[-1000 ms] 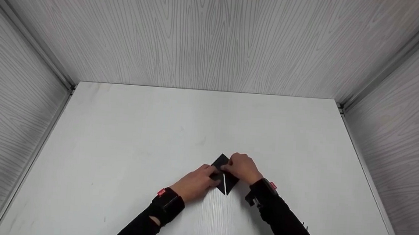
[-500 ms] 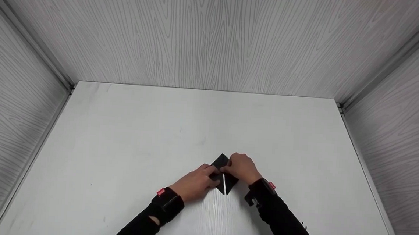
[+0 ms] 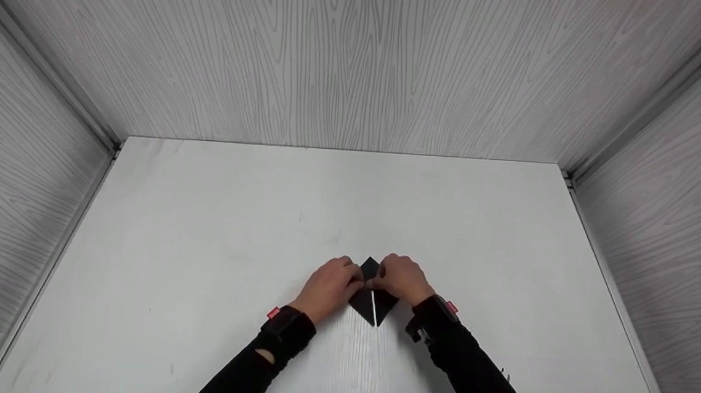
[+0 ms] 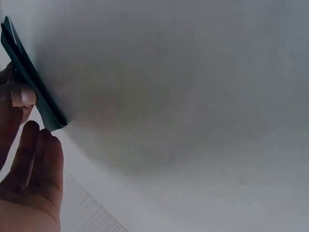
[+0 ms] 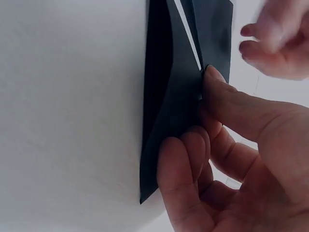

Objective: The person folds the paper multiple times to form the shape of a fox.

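Note:
A folded sheet of black paper (image 3: 362, 307) lies on the white tabletop in front of me, one corner pointing away. Between its two flaps shows a narrow white strip. My right hand (image 3: 404, 278) pinches the paper; in the right wrist view its thumb (image 5: 227, 94) presses at the end of the strip and its fingers (image 5: 176, 164) curl against the edge. My left hand (image 3: 329, 286) is close at the paper's left side. Blurred in the right wrist view, that left hand (image 5: 285, 41) stands apart from the paper, fingers loosely bent.
The white tabletop (image 3: 213, 224) is enclosed by a grey wood-grain back panel (image 3: 353, 67) and side panels (image 3: 26, 155). Black wrist straps with red tags sit on both arms. Small dark bits (image 3: 506, 375) show beside the right sleeve.
My left hand has lifted off the paper's left part and shifted slightly away from me, uncovering more of the lower left flap. The right hand and the paper have hardly moved.

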Demonstrator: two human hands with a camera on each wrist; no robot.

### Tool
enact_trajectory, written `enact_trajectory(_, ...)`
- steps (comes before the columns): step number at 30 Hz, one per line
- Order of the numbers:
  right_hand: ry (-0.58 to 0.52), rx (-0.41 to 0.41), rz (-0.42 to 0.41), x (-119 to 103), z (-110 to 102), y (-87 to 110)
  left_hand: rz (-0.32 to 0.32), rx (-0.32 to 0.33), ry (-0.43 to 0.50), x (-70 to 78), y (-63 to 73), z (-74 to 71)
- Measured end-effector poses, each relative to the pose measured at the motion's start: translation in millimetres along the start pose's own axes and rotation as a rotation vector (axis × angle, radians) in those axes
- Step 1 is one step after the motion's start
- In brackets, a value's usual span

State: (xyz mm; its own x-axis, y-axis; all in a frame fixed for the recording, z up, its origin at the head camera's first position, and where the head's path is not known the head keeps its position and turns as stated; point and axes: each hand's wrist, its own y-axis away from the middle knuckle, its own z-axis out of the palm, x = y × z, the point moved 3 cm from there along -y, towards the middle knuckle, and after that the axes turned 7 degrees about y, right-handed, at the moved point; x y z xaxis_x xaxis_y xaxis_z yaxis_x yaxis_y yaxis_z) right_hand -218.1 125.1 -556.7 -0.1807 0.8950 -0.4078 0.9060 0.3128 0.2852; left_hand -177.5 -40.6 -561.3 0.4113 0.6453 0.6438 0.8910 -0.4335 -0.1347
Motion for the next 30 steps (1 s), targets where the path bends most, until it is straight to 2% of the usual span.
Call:
enact_trajectory(4,-0.013,-0.008,0.005,-0.9,0.5,0.5,-0.176,0.118,0.095,-10.7,-16.2,0.3)
enact_trajectory(8,-0.016,-0.012,0.006,-1.6,2.6,1.0,-0.260,0.182,0.121,-18.7,-27.7,5.1)
enact_trajectory(12,-0.008,-0.009,0.011,-2.0,2.6,1.4,-0.274,0.215,0.151,-22.3,-34.5,8.4)
enact_trajectory(17,0.013,-0.018,0.034,-0.9,0.3,1.2,-0.287,0.220,0.189,-23.5,-41.3,11.1)
enact_trajectory(22,0.009,-0.020,0.027,-1.0,-0.8,1.2,-0.307,0.265,0.171,-25.7,-48.8,15.8)
enact_trajectory(26,0.006,-0.025,0.011,-2.4,-0.6,0.5,-0.369,0.275,0.127,-26.1,-55.2,17.6)
enact_trajectory(30,0.010,-0.027,0.009,-2.9,-2.2,0.3,-0.422,0.254,0.098,-24.6,-61.1,15.7)
